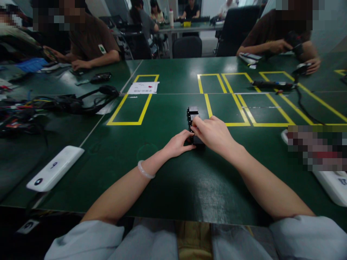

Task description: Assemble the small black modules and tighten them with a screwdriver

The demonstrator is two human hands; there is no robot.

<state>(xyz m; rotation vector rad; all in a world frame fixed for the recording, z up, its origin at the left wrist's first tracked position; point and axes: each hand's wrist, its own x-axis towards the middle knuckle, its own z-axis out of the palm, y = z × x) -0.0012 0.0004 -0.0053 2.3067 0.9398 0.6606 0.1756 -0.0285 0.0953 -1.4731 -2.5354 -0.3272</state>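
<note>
On the green table stands a small black segmented device (193, 112) with several grey block-like tops in a row. My left hand (179, 143) holds its near left side between thumb and fingers. Over the device's middle, my right hand (211, 131) is closed in a pinch; its fingertips meet there, and whatever they grip is hidden behind them. The near end of the device is a dark block (199, 141) partly under my right hand.
Yellow tape rectangles (124, 124) mark the table. A white numbered case (55, 168) lies left, another white case (332, 186) right. Tangled cables (73, 103) and a paper sheet (143, 87) lie at left. Across the table, one person (92, 39) sits left; another (273, 43) handles a black tool.
</note>
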